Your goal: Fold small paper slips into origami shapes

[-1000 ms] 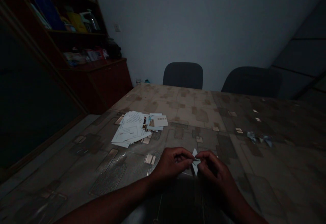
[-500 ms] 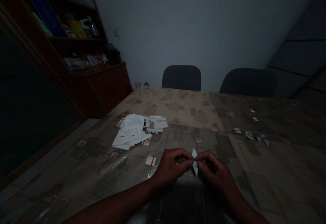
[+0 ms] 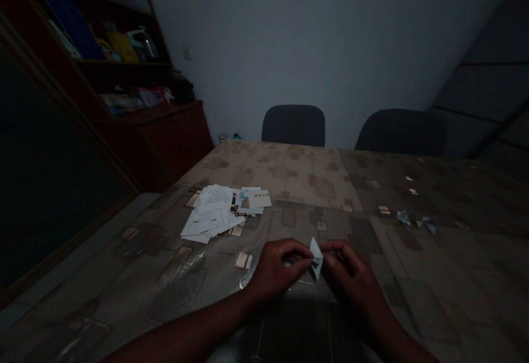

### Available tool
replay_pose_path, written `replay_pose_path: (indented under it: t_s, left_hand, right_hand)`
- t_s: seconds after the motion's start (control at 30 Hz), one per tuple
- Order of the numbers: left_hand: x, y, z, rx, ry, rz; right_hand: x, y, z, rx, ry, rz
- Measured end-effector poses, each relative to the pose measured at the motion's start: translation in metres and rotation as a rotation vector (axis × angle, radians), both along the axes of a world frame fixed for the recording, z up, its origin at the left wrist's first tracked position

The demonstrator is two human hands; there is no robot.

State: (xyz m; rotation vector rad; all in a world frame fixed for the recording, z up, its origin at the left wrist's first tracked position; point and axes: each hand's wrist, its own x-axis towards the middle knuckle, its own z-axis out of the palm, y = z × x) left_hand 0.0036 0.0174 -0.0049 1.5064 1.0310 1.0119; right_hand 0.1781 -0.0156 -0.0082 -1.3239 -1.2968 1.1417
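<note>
A small folded piece of pale paper (image 3: 316, 257) is held up between my two hands over the near part of the table. Thumb and fingers of my left hand (image 3: 283, 264) pinch its left side. My right hand (image 3: 345, 266) has its thumb and fingertips on the paper's right edge. To the left, beyond my left hand, lies a spread pile of printed white sheets (image 3: 215, 211), with small cards (image 3: 256, 200) at its right side. Two small folded paper pieces (image 3: 404, 219) (image 3: 426, 223) rest on the table at the right.
The table (image 3: 297, 167) has a patterned cover. Two dark chairs (image 3: 293, 125) (image 3: 403, 130) stand at its far side, before a plain wall. A wooden cabinet (image 3: 173, 137) with filled shelves is at the left. A glass (image 3: 222, 137) shows near the table's far left corner.
My fingertips have drawn slightly apart, and more of the folded paper shows between them. The view has shifted very slightly.
</note>
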Motion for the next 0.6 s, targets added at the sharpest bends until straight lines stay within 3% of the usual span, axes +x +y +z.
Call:
replay_pose_path:
  t_s: [0.2,0.3,0.6]
  left_hand:
    - [-0.003,0.001,0.004,0.225,0.129,-0.063]
    - [-0.003,0.0,0.008,0.262,0.123,-0.103]
    - [0.006,-0.002,0.0,-0.056,-0.043,0.046]
  right_hand:
    - [-0.006,0.004,0.003,-0.061,0.084,0.002]
    - [-0.007,0.006,0.004,-0.07,0.12,-0.007]
    - [-0.015,0.006,-0.012,-0.017,0.211,-0.048]
